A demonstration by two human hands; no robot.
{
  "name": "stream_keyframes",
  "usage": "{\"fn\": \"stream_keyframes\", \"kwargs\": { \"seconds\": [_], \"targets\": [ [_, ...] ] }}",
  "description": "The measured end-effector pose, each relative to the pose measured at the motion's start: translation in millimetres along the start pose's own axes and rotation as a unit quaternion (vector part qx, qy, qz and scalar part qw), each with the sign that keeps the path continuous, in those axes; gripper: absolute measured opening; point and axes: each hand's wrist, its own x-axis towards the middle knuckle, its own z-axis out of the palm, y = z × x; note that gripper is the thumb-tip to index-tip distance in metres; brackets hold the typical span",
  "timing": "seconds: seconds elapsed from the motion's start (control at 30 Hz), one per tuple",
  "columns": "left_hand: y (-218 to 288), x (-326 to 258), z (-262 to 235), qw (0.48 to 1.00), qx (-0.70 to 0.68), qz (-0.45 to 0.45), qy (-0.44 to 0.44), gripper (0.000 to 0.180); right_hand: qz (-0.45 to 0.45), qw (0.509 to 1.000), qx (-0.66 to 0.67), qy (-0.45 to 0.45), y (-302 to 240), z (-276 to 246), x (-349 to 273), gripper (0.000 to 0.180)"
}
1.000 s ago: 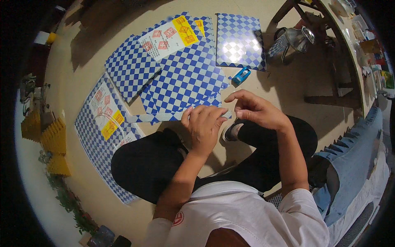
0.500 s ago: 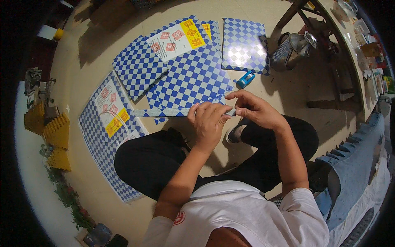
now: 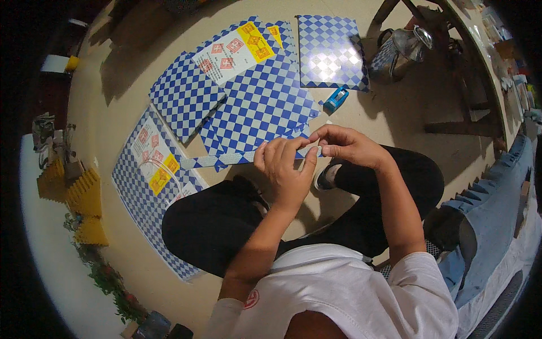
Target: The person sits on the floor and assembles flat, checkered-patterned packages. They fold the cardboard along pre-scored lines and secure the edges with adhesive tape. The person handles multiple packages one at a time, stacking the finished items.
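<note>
A large blue-and-white checkered sheet (image 3: 254,116) lies in front of me, its near edge turned up as a narrow folded strip (image 3: 217,161). My left hand (image 3: 284,165) grips this strip near its right end, fingers over the top and thumb toward me. At the strip's right tip, my right hand (image 3: 353,148) pinches the end between thumb and bent fingers, which partly hide it. A white label with red marks and a yellow panel (image 3: 234,51) lies on the far part of the sheet. Just beyond my right hand rests a small blue tool (image 3: 336,99).
More checkered pieces lie around: one at left (image 3: 186,93), one at far right (image 3: 330,53), and a long one (image 3: 149,192) beside my left knee. A metal pot-like vessel (image 3: 409,48) stands by a wooden table (image 3: 491,85). Yellow corrugated pieces (image 3: 84,192) sit at left.
My left thumb has spread away from its fingers along the strip. The right hand still pinches the strip's end. The whole view has shifted slightly.
</note>
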Motion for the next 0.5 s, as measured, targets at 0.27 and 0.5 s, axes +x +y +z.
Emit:
{"fn": "stream_keyframes", "kwargs": {
  "seconds": [0.27,0.5],
  "targets": [
    [0.0,-1.2,-2.0,1.000,0.001,-0.014,-0.007,0.019,-0.017,0.997,-0.069,0.038,13.6,-2.0,0.0,0.027],
    [-2.3,-6.9,-7.2,0.999,-0.036,-0.020,0.012,0.015,0.027,0.978,-0.169,0.115,57.6,-7.0,8.7,0.023]
  ]
}}
